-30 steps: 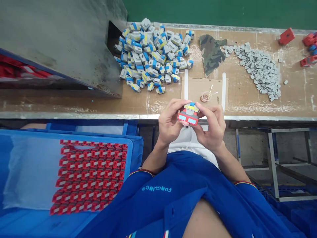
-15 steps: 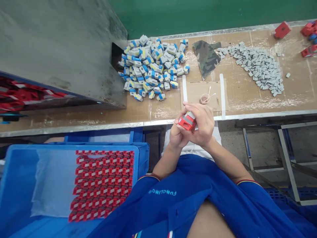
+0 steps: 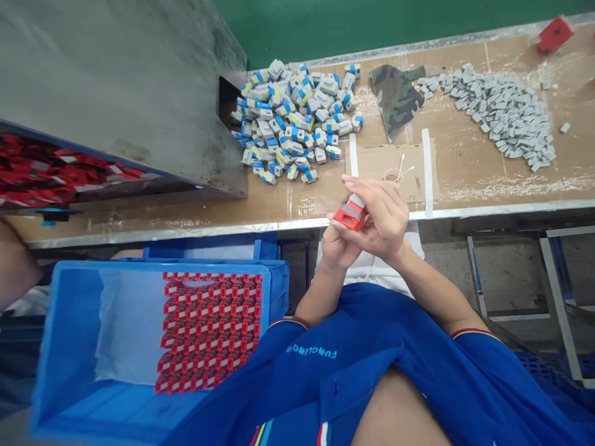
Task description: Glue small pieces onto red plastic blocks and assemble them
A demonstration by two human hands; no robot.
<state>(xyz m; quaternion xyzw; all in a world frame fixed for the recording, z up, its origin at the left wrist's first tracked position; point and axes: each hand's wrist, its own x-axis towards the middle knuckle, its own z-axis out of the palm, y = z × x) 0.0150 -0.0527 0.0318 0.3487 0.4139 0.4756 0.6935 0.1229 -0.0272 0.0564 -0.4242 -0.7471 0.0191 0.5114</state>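
Both hands hold a small red plastic block (image 3: 350, 217) with a grey and white end, tilted up and partly hidden by fingers. My right hand (image 3: 379, 217) wraps over its top, and my left hand (image 3: 337, 244) supports it from below. Beyond the hands, a loose heap of grey blocks with blue and yellow parts (image 3: 292, 124) lies on the cardboard-covered bench (image 3: 465, 186). A flat cardboard piece (image 3: 376, 164) lies just ahead of my fingers, with a small coil of thin wire (image 3: 393, 176) on it.
A blue crate (image 3: 153, 266) holds rows of red-and-white pieces at lower left. A grey metal cabinet (image 3: 116, 93) stands at the bench's left. Camouflage cloth (image 3: 397, 99), small grey pieces (image 3: 502, 111) and a red block (image 3: 555, 34) lie farther along. Another person's arm (image 3: 12, 263) enters at left.
The red block has turned and tilted, so its broad face no longer shows. My hands have moved closer together, with the right over it. The view has shifted, bringing the crate farther into frame.
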